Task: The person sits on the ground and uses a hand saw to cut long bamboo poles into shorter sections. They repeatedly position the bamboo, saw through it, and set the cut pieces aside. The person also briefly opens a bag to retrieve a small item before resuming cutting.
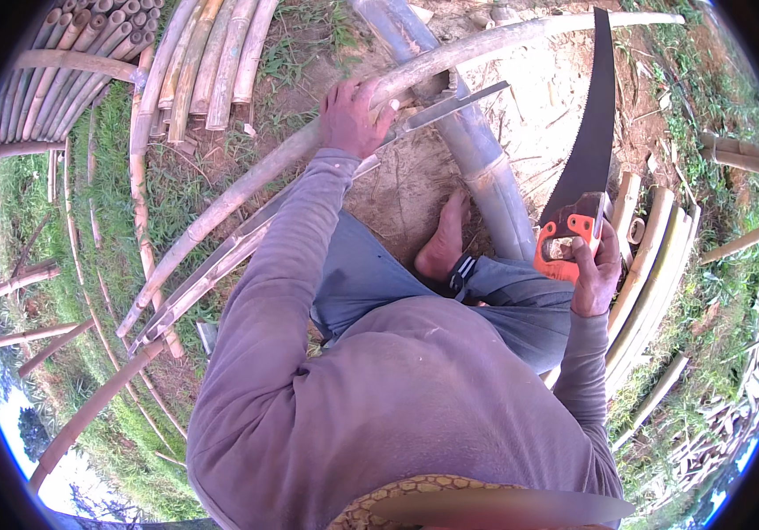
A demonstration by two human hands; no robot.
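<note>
My left hand (pixel 357 122) is wrapped over a long pale bamboo pole (pixel 238 190), which runs from the lower left to the upper right in front of me. Beside the pole, on its near side, lies a narrower split bamboo strip (pixel 247 231). In my right hand (pixel 598 272) is a handsaw (pixel 587 132), gripped by its orange handle. Its dark blade points up and away, toothed edge to the left, apart from the held pole. A thick grey bamboo pole (pixel 494 177) lies on the ground beneath the held one, crossing it.
My bare foot (pixel 445 238) rests on the soil just left of the thick pole. Cut bamboo lengths (pixel 644 261) lie by my right side. More cut poles (pixel 211 62) lie at the upper left, near a stacked pile (pixel 79 53). Thin rails (pixel 136 194) stretch along the left grass.
</note>
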